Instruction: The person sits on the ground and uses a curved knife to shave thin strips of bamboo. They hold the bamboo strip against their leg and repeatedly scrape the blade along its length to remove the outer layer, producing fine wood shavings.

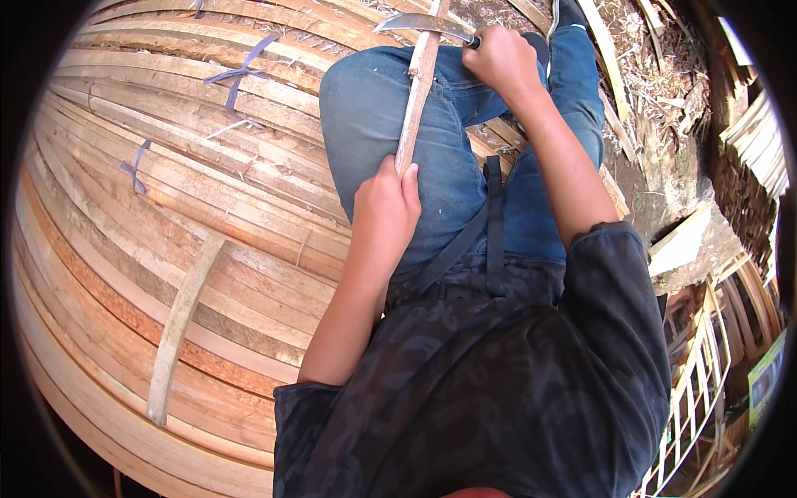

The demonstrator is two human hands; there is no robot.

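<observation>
Stacked timber strips (249,290) spread across the left here, with shavings (664,70) littering the ground (660,158) at right. Over the person's thigh (365,124), probably for support, runs a wooden stick (421,87), fingers of the left hand (386,203) clamped round its near end; the right hand's (504,62) fingers grip a curved knife (407,22), blade crossing the stick

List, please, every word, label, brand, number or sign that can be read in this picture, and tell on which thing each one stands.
No text can be read.
Yellow-green and blue panel, right edge: any marks are too small and blurred.
Curved blade and wooden stick: no lettering visible.
Dark patterned shirt: no readable words.
</observation>
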